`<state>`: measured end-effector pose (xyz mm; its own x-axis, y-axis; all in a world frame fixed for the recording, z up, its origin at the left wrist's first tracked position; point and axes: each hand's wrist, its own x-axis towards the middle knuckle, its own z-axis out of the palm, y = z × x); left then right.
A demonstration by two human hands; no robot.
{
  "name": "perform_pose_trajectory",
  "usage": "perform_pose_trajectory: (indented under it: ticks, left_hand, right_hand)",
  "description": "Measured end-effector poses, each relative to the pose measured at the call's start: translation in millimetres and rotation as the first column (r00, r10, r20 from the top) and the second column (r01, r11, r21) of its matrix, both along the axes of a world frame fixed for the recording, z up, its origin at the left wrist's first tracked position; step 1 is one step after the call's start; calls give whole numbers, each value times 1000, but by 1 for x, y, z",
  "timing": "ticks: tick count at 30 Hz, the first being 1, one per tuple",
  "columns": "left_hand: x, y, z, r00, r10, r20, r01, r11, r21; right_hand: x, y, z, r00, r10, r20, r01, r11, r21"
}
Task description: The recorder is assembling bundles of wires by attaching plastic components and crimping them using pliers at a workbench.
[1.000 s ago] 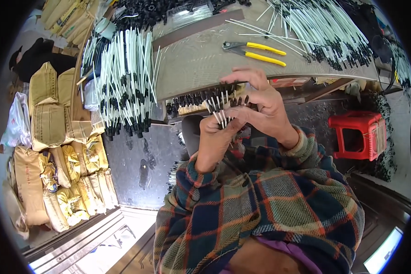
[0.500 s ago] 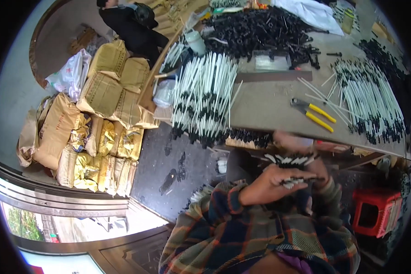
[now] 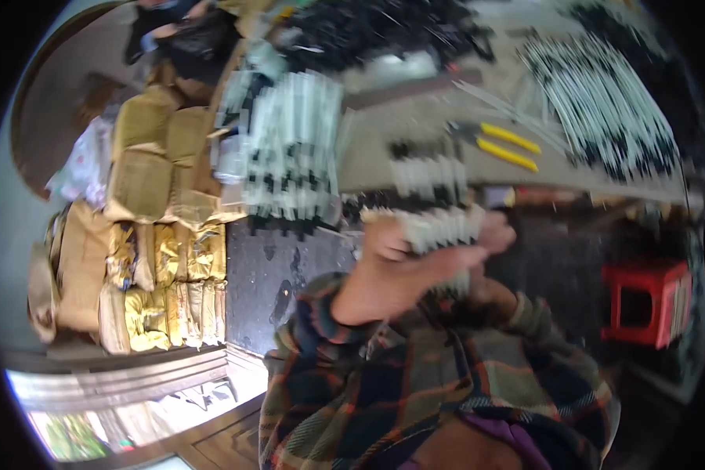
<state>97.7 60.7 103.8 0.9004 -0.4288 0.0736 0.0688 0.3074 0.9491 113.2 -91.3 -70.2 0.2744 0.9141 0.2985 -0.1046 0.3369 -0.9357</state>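
A broad grey-brown surface (image 3: 368,149), flat and matt, curves across the upper part of the view. Below it spreads the wearer's jacket (image 3: 399,376), a coarse woven plaid in dark blue, grey-green and orange. To the left stand stacked sacks (image 3: 142,184), creased brown paper with bulging sides, and shiny gold packages (image 3: 146,317) lie crumpled below them. A tangled black heap of small parts (image 3: 384,35) covers the far side of the surface. Nearer, on its left, lies a thick layer of slim, straight, pale rods (image 3: 294,117) with black fittings, blurred; a second fan of rods (image 3: 603,102), pale with dark ends, spreads on the right. Beneath the right end stands a red stool (image 3: 646,301), smooth, with an open-framed side.

In front of the near edge, a bundle of pale rods (image 3: 431,176), banded with black, stands roughly upright between the hands. The left hand (image 3: 388,270) is closed around its left and near side, the thumb laid across. The right hand (image 3: 493,235) is against its right side, fingers bent; blur hides how firmly it grips. Beyond the bundle, slightly right, rest cutters (image 3: 497,141) with two slender yellow handles.
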Motion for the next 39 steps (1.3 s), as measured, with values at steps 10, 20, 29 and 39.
perform_pose_trajectory:
  ticks: [10, 20, 29, 39]
  left_hand:
    - [-6, 26, -31, 522, -332, 786, 396, 910, 121]
    - [9, 25, -81, 876, -402, -267, 359, 913, -195]
    - [77, 38, -145, 954, -51, 296, 4, 988, 155]
    - [83, 43, -148, 981, -37, 188, 2, 983, 185]
  right_hand:
    - [37, -26, -26, 871, -18, 492, 171, 948, -269]
    - [80, 25, 48, 789, -259, -557, 335, 942, 37]
    - [150, -2, 21, 609, -736, 294, 787, 606, -114]
    - [157, -21, 42, -1, -313, 950, 874, 460, 153]
